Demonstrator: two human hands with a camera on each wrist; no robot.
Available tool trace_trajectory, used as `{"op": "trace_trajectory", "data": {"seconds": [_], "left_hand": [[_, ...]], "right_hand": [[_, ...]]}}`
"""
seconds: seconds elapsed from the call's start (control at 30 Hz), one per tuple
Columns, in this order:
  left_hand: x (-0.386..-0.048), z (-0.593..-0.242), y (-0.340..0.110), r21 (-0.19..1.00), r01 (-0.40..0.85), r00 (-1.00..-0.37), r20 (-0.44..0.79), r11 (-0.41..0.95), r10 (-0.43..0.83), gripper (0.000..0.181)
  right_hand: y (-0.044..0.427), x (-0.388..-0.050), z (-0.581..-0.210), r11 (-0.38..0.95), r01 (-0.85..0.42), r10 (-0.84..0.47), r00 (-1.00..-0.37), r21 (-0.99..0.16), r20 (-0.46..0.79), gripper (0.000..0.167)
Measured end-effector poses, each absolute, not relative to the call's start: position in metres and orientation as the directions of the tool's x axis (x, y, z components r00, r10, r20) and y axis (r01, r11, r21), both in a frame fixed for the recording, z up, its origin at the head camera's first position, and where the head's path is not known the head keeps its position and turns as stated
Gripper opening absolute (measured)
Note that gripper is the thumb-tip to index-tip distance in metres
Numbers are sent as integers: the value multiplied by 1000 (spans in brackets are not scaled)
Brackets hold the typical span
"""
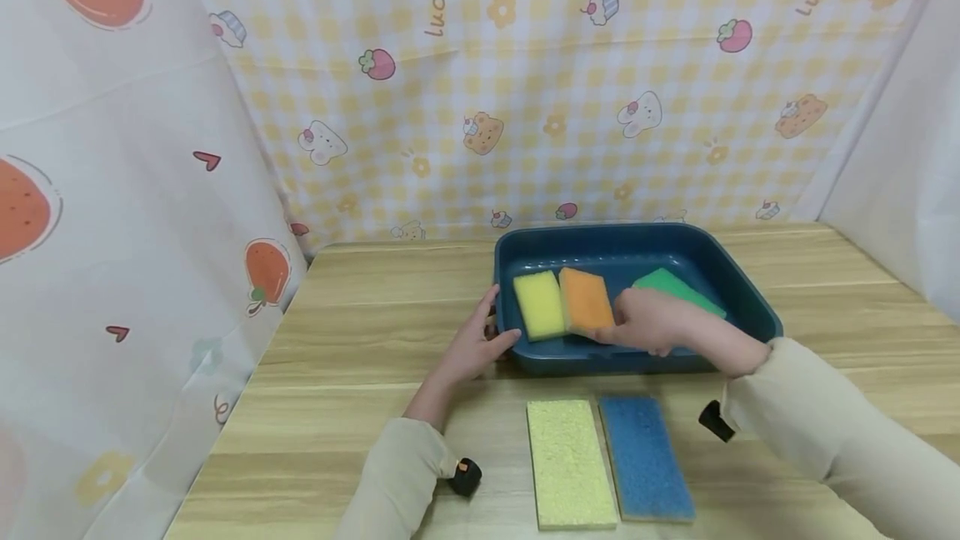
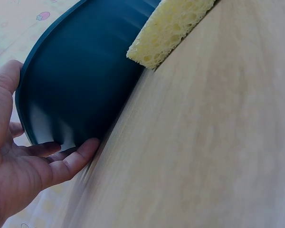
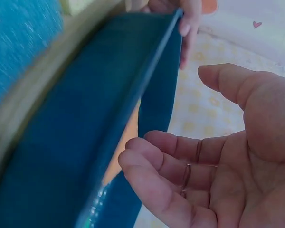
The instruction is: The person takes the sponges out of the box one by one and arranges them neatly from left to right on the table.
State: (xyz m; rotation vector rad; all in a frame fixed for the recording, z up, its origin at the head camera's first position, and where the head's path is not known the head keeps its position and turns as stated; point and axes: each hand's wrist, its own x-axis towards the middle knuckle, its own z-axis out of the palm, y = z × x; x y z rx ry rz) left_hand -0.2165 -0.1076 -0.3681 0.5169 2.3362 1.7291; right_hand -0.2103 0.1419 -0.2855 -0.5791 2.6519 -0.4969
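A dark blue rectangular tray (image 1: 600,236) stands on the table. In it lie a yellow sponge (image 1: 538,307), an orange sponge (image 1: 587,298) leaning beside it, and a green sponge (image 1: 678,290) on the right. My left hand (image 1: 472,344) holds the tray's front left corner, thumb at the rim and bent fingers against the outer wall, as the left wrist view shows. My right hand (image 1: 648,319) reaches over the front rim, fingertips by the orange sponge's lower right corner. In the right wrist view its thumb stands apart from loosely bent fingers, with nothing between them.
On the table (image 1: 360,340) before the tray lie a pale yellow sponge (image 1: 572,465) and a blue sponge (image 1: 647,457), side by side. A patterned cloth (image 1: 450,107) hangs behind the table, with white cloth at both sides.
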Motion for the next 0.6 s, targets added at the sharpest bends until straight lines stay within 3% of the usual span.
{"op": "trace_trajectory", "data": {"seconds": [0.3,0.47,0.6], "left_hand": [[-226,-378,-108,953,167,-921,60,253,384,75],[-226,-379,-107,947,178,-921,65,266,385,74],[-231,-387,-108,946,177,-926,66,273,373,75]], "right_hand": [[134,-259,-282,917,-234,-346,-869,-324,-354,49],[127,-281,-282,939,-166,-275,-890,-302,-365,37],[119,-296,-282,955,-97,-198,-912,-279,-360,47]]}}
